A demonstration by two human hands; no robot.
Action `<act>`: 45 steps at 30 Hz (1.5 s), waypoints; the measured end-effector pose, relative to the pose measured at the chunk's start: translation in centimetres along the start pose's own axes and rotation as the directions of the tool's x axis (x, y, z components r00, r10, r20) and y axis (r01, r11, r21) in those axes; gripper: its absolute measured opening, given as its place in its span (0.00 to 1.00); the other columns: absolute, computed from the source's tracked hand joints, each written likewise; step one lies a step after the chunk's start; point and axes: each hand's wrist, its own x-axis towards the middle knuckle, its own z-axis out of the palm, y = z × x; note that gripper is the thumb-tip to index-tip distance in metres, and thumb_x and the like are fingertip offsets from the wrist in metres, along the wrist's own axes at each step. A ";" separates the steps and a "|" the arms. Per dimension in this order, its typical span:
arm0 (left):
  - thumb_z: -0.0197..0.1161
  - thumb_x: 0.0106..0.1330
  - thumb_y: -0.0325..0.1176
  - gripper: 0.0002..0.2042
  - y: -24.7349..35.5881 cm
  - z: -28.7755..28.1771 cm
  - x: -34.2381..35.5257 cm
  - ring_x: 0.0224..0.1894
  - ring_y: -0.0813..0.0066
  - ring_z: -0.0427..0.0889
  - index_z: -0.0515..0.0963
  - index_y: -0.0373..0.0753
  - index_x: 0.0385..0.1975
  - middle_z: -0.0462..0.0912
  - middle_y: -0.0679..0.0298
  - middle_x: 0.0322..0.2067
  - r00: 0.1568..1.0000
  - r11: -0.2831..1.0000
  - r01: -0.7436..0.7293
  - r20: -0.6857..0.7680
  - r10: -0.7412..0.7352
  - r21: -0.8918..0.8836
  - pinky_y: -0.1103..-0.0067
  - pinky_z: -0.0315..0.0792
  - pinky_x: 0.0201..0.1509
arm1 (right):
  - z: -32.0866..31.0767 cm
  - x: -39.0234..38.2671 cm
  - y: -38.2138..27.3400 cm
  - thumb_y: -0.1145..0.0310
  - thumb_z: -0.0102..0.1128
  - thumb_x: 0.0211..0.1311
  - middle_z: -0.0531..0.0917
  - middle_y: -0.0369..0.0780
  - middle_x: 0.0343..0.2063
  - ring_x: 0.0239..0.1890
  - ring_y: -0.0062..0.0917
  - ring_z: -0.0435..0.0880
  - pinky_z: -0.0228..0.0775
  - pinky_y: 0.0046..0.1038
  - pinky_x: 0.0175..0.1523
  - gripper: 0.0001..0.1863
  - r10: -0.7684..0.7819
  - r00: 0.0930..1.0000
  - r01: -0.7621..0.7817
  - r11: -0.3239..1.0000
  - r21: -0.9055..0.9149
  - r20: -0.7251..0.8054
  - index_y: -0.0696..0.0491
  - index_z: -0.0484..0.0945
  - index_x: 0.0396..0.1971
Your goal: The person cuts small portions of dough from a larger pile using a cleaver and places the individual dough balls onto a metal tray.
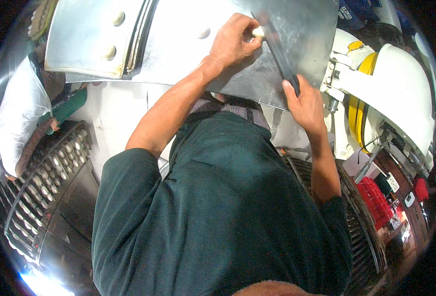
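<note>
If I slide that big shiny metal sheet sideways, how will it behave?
The metal sheet looks thin and broad, so it would probably flex or wobble rather than move as a rigid slab. Its glossy face suggests a slippery grip. With the left hand and right hand on it, its overhanging near edge may tip if released.

The metal sheet filled the top of the frame, bare at upper centre between the round studs and the left hand. A dark ruler lay slantwise across its right part, with the right hand at its lower end. To the right, the white machine stood close beside the sheet's edge. At lower left, a rack crowded the side.
</note>
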 end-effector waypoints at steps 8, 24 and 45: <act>0.74 0.58 0.36 0.24 -0.3 0.2 0.0 0.49 0.56 0.87 0.76 0.39 0.53 0.84 0.56 0.46 0.986 0.988 -0.129 -0.092 0.136 0.080 0.68 0.80 0.54 | -1.1 2.0 -0.6 0.53 0.61 0.70 0.82 0.54 0.23 0.29 0.53 0.85 0.74 0.45 0.36 0.19 -0.019 0.998 0.016 0.999 0.038 0.066 0.58 0.79 0.36; 0.76 0.61 0.39 0.20 0.5 -0.2 -0.9 0.41 0.73 0.88 0.79 0.38 0.50 0.88 0.59 0.39 0.994 0.995 0.097 0.059 -0.097 0.003 0.76 0.81 0.47 | 1.4 -1.8 0.9 0.55 0.61 0.71 0.83 0.56 0.26 0.34 0.58 0.85 0.75 0.49 0.38 0.18 -0.027 0.999 0.029 0.995 0.091 -0.019 0.59 0.79 0.41; 0.78 0.58 0.37 0.21 0.7 -0.5 -1.1 0.44 0.68 0.88 0.80 0.38 0.48 0.85 0.60 0.43 0.996 0.999 -0.025 0.088 0.022 0.037 0.73 0.82 0.49 | 1.2 -4.7 1.3 0.58 0.62 0.71 0.84 0.55 0.27 0.33 0.56 0.86 0.75 0.48 0.37 0.15 -0.008 1.000 0.013 0.987 0.162 -0.028 0.58 0.79 0.41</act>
